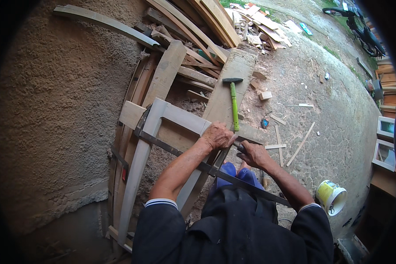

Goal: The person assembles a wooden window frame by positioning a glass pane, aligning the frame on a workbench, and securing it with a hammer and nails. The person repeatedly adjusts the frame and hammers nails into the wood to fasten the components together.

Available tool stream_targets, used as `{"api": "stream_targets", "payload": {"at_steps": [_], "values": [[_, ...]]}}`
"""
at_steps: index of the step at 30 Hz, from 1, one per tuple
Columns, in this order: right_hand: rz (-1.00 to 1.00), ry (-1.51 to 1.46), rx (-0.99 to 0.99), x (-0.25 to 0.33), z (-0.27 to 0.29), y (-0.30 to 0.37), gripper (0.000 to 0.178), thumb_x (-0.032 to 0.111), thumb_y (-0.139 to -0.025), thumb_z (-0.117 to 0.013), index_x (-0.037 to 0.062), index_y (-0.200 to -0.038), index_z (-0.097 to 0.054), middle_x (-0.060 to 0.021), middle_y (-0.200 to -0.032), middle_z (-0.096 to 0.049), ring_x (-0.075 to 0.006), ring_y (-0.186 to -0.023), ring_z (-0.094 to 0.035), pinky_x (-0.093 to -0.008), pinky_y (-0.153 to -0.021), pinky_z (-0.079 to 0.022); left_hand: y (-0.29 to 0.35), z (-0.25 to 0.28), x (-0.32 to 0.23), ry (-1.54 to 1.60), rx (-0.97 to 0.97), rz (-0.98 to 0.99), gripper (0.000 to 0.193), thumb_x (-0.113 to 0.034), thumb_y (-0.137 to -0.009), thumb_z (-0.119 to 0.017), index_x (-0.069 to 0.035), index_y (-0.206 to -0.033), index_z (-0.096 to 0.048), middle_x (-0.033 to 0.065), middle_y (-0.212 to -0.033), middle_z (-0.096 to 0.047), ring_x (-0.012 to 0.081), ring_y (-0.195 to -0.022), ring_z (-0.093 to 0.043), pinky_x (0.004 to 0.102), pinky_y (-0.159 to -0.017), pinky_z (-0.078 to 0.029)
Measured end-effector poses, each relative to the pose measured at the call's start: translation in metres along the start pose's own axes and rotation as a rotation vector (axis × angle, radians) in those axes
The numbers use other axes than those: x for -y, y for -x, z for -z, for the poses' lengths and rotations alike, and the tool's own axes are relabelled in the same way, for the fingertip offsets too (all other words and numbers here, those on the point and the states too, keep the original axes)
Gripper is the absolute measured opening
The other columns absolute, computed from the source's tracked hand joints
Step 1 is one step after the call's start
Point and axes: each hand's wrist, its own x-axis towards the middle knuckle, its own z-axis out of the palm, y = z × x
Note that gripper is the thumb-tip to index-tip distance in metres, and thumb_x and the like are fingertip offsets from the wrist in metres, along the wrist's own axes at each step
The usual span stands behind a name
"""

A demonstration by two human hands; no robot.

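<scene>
A pale wooden frame (138, 171) lies across rough boards in front of me. Spanning it is a long dark metal bar clamp (171, 150), one jaw against the frame's left side. My right hand (254, 154) is wrapped round the clamp's dark screw handle, right of the frame. My left hand (216, 135) is closed over the frame's right corner, at the screw end of the clamp; the undersides of its fingers are hidden. Just beyond both hands, a hammer (234, 101) with a green handle rests on a thick plank (226, 75).
A rough wall (53, 110) rises at left. Boards (207, 22) and a scrap-wood heap (262, 26) lie at the far side. Loose sticks (301, 144) and a blue tape measure (264, 123) are on the ground. A white bucket (337, 201) stands at right, a motorcycle (363, 31) far right.
</scene>
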Motion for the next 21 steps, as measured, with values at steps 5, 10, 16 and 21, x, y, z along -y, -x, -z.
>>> {"api": "stream_targets", "payload": {"at_steps": [5, 10, 16, 21], "values": [[-0.175, 0.118, -0.051, 0.008, -0.015, 0.005, 0.024, 0.024, -0.093, -0.067, 0.0054, -0.099, -0.054, -0.0126, -0.069, -0.064, -0.0343, -0.061, -0.066, -0.0466, -0.057, -0.052, 0.001, 0.0, -0.001, 0.058, -0.042, 0.0, 0.038, -0.04, -0.093, -0.06, -0.016, -0.066, -0.072, 0.009, -0.067, -0.069, 0.0293, -0.069, -0.066, 0.0431, -0.067, -0.051], [-0.428, -1.015, 0.91, -0.039, 0.018, -0.032, 0.03, 0.028, -0.093, -0.075, 0.011, -0.084, -0.052, 0.0054, -0.061, -0.045, -0.0068, -0.053, -0.047, -0.028, -0.047, -0.038, -0.001, 0.008, -0.001, -0.011, 0.018, 0.021, 0.038, -0.039, -0.096, -0.057, -0.018, -0.067, -0.068, 0.0051, -0.066, -0.068, 0.0256, -0.072, -0.065, 0.0416, -0.067, -0.049], [-0.081, 0.002, -0.042, 0.0, -0.014, 0.007, 0.038, 0.034, -0.091, -0.068, 0.0047, -0.107, -0.049, -0.024, -0.08, -0.067, -0.0464, -0.076, -0.067, -0.0578, -0.064, -0.051, -0.002, 0.009, -0.003, 0.029, 0.025, 0.016, 0.04, -0.039, -0.094, -0.058, -0.016, -0.066, -0.073, 0.0098, -0.068, -0.07, 0.028, -0.074, -0.068, 0.0422, -0.069, -0.051], [-0.22, -0.45, 0.411, -0.021, -0.009, -0.013, 0.03, 0.029, -0.091, -0.074, 0.0075, -0.096, -0.054, -0.0067, -0.061, -0.058, -0.0241, -0.051, -0.058, -0.0395, -0.047, -0.046, 0.002, 0.008, -0.004, 0.044, 0.019, 0.024, 0.038, -0.038, -0.093, -0.058, -0.017, -0.065, -0.072, 0.0088, -0.069, -0.07, 0.0282, -0.074, -0.067, 0.0428, -0.069, -0.051]]}}
